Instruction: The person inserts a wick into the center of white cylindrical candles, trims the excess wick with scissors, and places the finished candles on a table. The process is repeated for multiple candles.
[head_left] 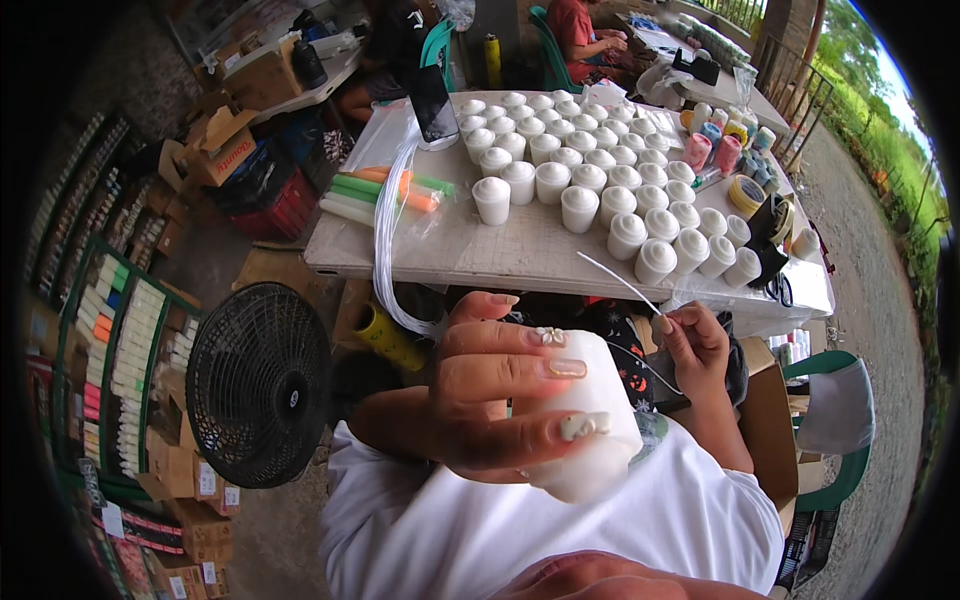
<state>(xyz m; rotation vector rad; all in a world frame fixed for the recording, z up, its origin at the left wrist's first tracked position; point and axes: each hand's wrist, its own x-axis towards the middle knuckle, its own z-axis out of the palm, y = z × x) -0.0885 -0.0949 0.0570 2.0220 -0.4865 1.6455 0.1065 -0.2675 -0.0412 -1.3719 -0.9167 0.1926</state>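
Observation:
My left hand (500, 385) is wrapped around a white candle (590, 425), held close to the camera above my lap. My right hand (695, 345) pinches a thin white wick strand (620, 280) that points up and left toward the table edge. Both hands sit in front of a white table (520, 250). On it stand several rows of white candles (590, 170), all upright.
Green, orange and white taper candles (385, 195) and a bundle of white cord (390, 220) lie on the table's left part. Coloured candles (715, 145) and tape rolls (750, 195) sit at its right. A black fan (260, 385) stands on the floor left. People sit beyond the table.

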